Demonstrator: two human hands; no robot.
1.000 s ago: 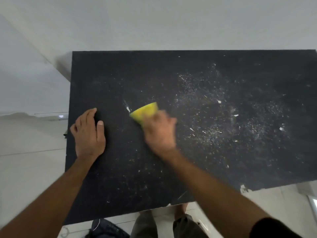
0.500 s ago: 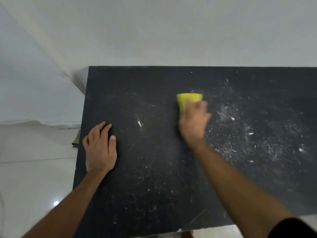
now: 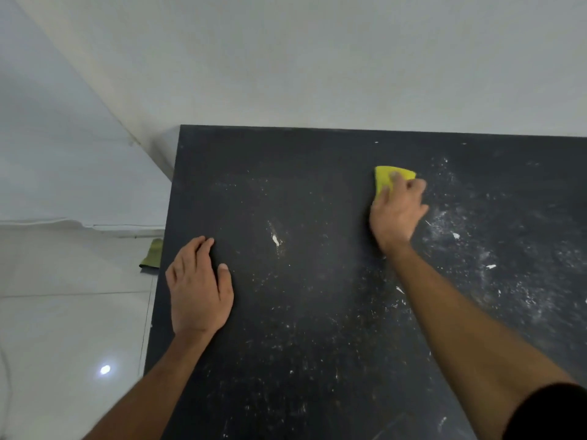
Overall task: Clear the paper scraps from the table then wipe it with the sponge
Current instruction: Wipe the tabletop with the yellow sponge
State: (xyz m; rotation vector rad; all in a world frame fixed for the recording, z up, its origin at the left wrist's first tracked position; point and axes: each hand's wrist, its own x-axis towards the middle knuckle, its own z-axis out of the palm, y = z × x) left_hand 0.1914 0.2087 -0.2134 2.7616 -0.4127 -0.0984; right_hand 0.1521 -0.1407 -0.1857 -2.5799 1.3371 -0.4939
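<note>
Your right hand [image 3: 397,214], gripping the sponge [image 3: 386,178], has swept up-right from centre frame; left hand [image 3: 198,292] stays flat, holding nothing. Dust on the table [image 3: 317,360] right of it: wiping unfinished.

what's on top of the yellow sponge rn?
The right hand lies on the yellow sponge, fingers pressing it onto the black table. Only the sponge's far edge shows; the rest, and the tabletop beneath it, is covered.
</note>
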